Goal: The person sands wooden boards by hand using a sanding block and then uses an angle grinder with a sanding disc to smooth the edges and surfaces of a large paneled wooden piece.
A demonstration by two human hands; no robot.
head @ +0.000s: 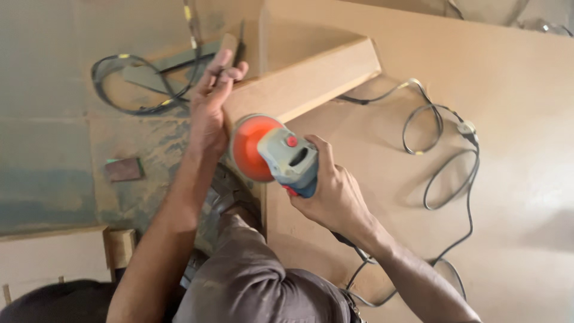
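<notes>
right hand (335, 194) wrapped round the grey-blue electric sander with round orange pad (272, 152), pad against the edge of the tan fibreboard box panel (299, 84). left hand (210, 107) flat, fingers spread, bracing the panel. sander looks hefty and rigid, best gripped at the body. board stiff, dusty. black power cord (442, 155) loops over the large fibreboard sheet (514, 90).

The right hand (335, 194) grips a blue-grey power sander (287, 158) by its body, its orange disc (251, 146) pressed against the end of a brown board box (299, 84). The left hand (209, 107) lies flat along the box's near edge, fingers stretched out. The box rests on a large brown board (508, 78). A black cable (442, 155) loops across that board toward its right edge. Another cable (137, 84) coils on the dusty floor (48, 119) beyond the board's left edge.
</notes>
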